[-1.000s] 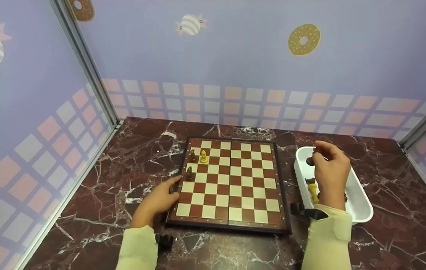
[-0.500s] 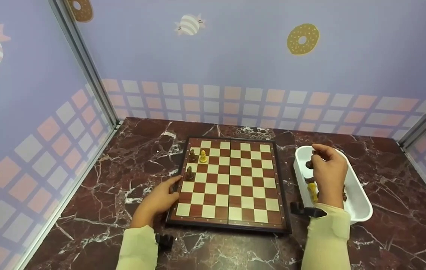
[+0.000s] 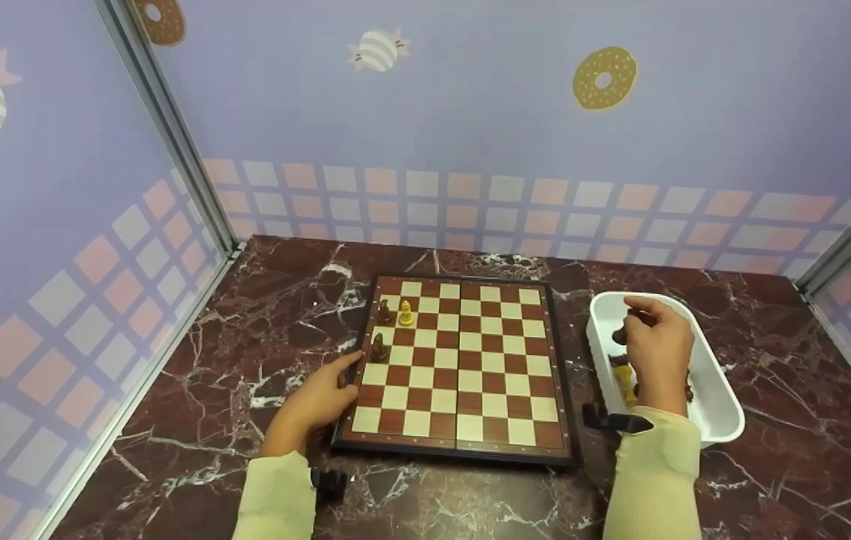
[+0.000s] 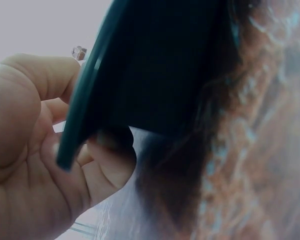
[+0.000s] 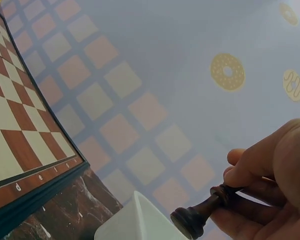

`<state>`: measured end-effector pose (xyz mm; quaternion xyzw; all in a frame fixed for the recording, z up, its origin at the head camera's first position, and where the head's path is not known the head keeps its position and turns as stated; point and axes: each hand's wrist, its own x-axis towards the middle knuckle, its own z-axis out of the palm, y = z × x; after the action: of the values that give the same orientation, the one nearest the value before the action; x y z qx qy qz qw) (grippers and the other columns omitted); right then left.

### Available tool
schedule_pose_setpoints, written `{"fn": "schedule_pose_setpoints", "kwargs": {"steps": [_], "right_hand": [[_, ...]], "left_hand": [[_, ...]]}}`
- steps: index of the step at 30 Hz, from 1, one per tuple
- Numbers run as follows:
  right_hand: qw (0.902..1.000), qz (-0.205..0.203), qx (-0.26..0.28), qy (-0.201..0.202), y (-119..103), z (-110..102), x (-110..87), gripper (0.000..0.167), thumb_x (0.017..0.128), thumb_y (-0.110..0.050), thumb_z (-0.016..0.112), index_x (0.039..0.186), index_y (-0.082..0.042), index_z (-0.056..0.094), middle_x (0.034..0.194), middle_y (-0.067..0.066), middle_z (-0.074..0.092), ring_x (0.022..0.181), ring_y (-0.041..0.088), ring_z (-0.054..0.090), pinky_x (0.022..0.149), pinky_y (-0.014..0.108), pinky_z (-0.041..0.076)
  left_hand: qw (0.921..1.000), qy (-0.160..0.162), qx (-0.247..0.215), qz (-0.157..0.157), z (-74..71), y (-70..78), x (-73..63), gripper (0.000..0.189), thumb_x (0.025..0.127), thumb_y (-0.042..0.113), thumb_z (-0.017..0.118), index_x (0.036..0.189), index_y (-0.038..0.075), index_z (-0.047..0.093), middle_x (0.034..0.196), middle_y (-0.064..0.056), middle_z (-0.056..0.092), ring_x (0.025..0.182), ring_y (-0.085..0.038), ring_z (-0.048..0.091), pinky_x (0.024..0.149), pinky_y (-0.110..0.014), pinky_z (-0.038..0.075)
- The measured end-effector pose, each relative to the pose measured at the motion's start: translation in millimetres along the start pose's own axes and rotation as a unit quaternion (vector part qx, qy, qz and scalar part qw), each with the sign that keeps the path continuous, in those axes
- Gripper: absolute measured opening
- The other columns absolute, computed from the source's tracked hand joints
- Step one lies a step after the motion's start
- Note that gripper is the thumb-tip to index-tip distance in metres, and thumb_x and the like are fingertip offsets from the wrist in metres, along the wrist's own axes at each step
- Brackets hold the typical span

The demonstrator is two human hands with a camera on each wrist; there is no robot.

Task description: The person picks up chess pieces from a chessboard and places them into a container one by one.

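Your left hand (image 3: pixel 318 397) grasps the board (image 3: pixel 494 384) at its left edge, thumb and fingers on either side of the rim. Your right hand (image 3: pixel 663 341) pinches a dark piece (image 5: pixel 194 219) by its upper part, the base sticking out past your fingertips, over the tray's far-left corner. The tray (image 3: pixel 728 411) stands on the table (image 3: pixel 170 420), apart from the board's right edge. Inside, a yellow piece (image 3: pixel 625 384) lies by the left wall; your hand hides part of the contents. On the board's leftmost column stand two brown pieces (image 3: pixel 380 348), with a gold piece (image 3: pixel 406 314) just right of the farther one, toward the far-left corner.
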<state>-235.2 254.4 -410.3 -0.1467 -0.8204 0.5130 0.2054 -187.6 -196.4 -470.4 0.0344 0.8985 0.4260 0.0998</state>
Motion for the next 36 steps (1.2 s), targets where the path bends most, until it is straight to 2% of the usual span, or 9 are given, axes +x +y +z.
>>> {"fn": "schedule_pose_setpoints", "kwargs": {"steps": [5,9,15,16,19,22,27,33,36], "right_hand": [[0.9982,-0.005,-0.051,-0.031,6.2,-1.1,2.8,0.041,0.093,-0.001,0.055,0.129,-0.001,0.075,0.098,0.019,0.077,0.062,0.008,0.067,0.054,0.019,0.048],[0.9948,-0.016,-0.092,-0.041,9.0,-1.4,4.1,0.039,0.094,-0.003,0.057,0.127,-0.001,0.076,0.101,0.017,0.078,0.071,0.012,0.067,0.071,0.025,0.05],[0.9912,-0.014,-0.112,-0.07,11.4,-1.9,4.6,0.038,0.095,-0.005,0.057,0.127,-0.001,0.076,0.111,0.021,0.076,0.074,0.018,0.065,0.069,0.03,0.05],[0.9904,-0.015,-0.115,-0.075,11.8,-2.0,4.8,0.038,0.094,-0.004,0.057,0.127,-0.001,0.077,0.11,0.021,0.076,0.07,0.015,0.061,0.065,0.028,0.049],[0.9863,-0.026,-0.14,-0.083,12.6,-2.7,5.2,0.038,0.095,-0.004,0.056,0.126,-0.001,0.077,0.115,0.021,0.075,0.071,0.016,0.058,0.066,0.031,0.045],[0.9857,-0.027,-0.142,-0.086,12.7,-3.2,5.0,0.041,0.094,-0.004,0.052,0.127,-0.001,0.077,0.117,0.022,0.075,0.074,0.023,0.061,0.067,0.034,0.047],[0.9866,-0.032,-0.138,-0.081,10.8,-2.6,4.6,0.041,0.095,-0.006,0.051,0.127,0.0,0.077,0.121,0.022,0.074,0.096,0.034,0.065,0.082,0.04,0.048],[0.9861,-0.035,-0.141,-0.08,7.6,-1.0,3.1,0.039,0.098,-0.009,0.051,0.126,-0.001,0.077,0.115,0.023,0.074,0.088,0.033,0.062,0.072,0.038,0.044],[0.9862,-0.043,-0.14,-0.078,5.8,1.6,3.0,0.037,0.098,-0.009,0.053,0.124,-0.001,0.078,0.112,0.023,0.075,0.089,0.033,0.062,0.075,0.038,0.045]], "left_hand": [[1.0,-0.001,-0.003,-0.003,0.3,-0.4,1.3,0.068,0.095,0.002,0.051,0.162,0.003,0.042,0.068,0.001,0.042,0.054,-0.013,0.033,0.055,-0.031,0.032],[1.0,0.0,-0.005,-0.003,0.3,-0.1,1.0,0.067,0.096,0.001,0.051,0.162,0.004,0.042,0.07,0.0,0.043,0.055,-0.014,0.034,0.055,-0.032,0.032],[1.0,-0.002,-0.005,0.0,0.0,-0.4,0.6,0.067,0.096,0.001,0.052,0.162,0.003,0.043,0.07,-0.001,0.044,0.055,-0.014,0.034,0.055,-0.032,0.033],[1.0,-0.002,-0.005,0.001,0.0,-0.5,0.7,0.067,0.096,0.001,0.051,0.162,0.003,0.042,0.07,0.0,0.043,0.055,-0.013,0.034,0.055,-0.032,0.033],[1.0,-0.003,-0.007,0.002,0.0,-0.4,0.6,0.067,0.095,0.001,0.051,0.162,0.003,0.042,0.068,0.001,0.042,0.054,-0.013,0.033,0.055,-0.031,0.033],[1.0,-0.002,-0.009,0.004,-0.1,0.0,0.3,0.067,0.096,0.0,0.05,0.162,0.003,0.042,0.065,0.002,0.04,0.053,-0.013,0.032,0.054,-0.031,0.032],[1.0,0.0,-0.008,0.003,0.1,0.3,0.0,0.067,0.096,0.0,0.05,0.163,0.004,0.042,0.062,0.003,0.039,0.051,-0.012,0.032,0.053,-0.03,0.032],[1.0,0.001,-0.005,0.003,0.4,-0.1,0.0,0.067,0.096,0.0,0.051,0.162,0.004,0.042,0.064,0.002,0.04,0.053,-0.012,0.033,0.054,-0.031,0.033],[1.0,0.001,-0.006,0.005,0.3,-0.5,0.3,0.067,0.096,0.0,0.05,0.162,0.004,0.042,0.063,0.003,0.039,0.052,-0.012,0.033,0.054,-0.03,0.033]]}}
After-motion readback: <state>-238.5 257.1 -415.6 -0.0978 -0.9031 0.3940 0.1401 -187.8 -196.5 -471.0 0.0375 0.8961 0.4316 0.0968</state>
